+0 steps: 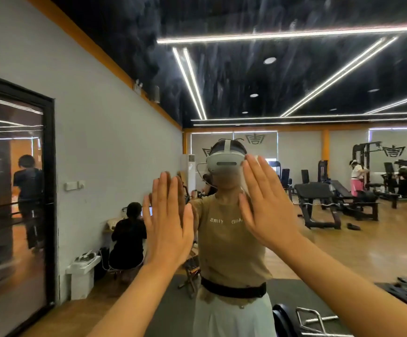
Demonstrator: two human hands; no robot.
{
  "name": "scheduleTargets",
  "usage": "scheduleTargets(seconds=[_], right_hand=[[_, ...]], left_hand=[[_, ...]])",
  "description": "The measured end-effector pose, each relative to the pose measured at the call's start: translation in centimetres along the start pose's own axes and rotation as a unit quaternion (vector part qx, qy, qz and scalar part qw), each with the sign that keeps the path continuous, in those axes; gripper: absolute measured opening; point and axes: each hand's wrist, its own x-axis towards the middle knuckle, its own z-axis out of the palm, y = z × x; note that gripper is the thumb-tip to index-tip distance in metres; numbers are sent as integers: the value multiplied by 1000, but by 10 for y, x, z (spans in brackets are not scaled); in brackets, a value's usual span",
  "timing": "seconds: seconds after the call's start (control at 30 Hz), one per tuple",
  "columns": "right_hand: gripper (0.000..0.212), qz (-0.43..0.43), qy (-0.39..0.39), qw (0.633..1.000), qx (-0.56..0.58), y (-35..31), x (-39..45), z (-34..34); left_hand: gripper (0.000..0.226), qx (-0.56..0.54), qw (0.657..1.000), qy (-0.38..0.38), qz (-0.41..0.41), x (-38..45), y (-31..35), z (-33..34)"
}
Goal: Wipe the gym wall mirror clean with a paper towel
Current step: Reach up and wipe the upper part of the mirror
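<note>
The wall mirror (246,76) fills the view in front of me, with streaks and smears across its upper part. My own reflection (226,244), in a tan shirt and a white headset, stands in the middle. My left hand (167,222) is raised flat with its fingers together and nothing in it, close to or on the glass. My right hand (263,203) is also flat, pressing a white paper towel (257,158) against the mirror. Only thin white edges of the towel show past the fingertips and beside the thumb.
The mirror reflects a gym with weight benches (319,198) and machines on a wooden floor at the right. A crouching person (128,237), a white bin (82,273) and a black-framed glass door (15,190) are at the left. A dark mat and a metal bar lie low at the right.
</note>
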Motion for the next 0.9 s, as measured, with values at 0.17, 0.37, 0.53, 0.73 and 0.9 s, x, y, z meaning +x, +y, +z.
scheduleTargets(seconds=[0.17, 0.37, 0.53, 0.73, 0.9], right_hand=[[62, -73, -15, 997, -23, 10, -53, -4], [60, -89, -23, 995, -50, 25, -47, -11], [54, -48, 23, 997, -63, 38, 21, -13], [51, 33, 65, 994, -81, 66, 153, -38], [51, 65, 86, 994, -36, 68, 168, -42]], left_hand=[[60, -27, 996, -16, 82, -14, 51, 10], [61, -5, 997, -3, 83, -10, 74, 36], [59, 57, 994, 25, 91, -10, 71, 50], [62, 71, 991, 44, 102, -9, 69, 51], [63, 86, 990, 54, 99, -9, 69, 51]])
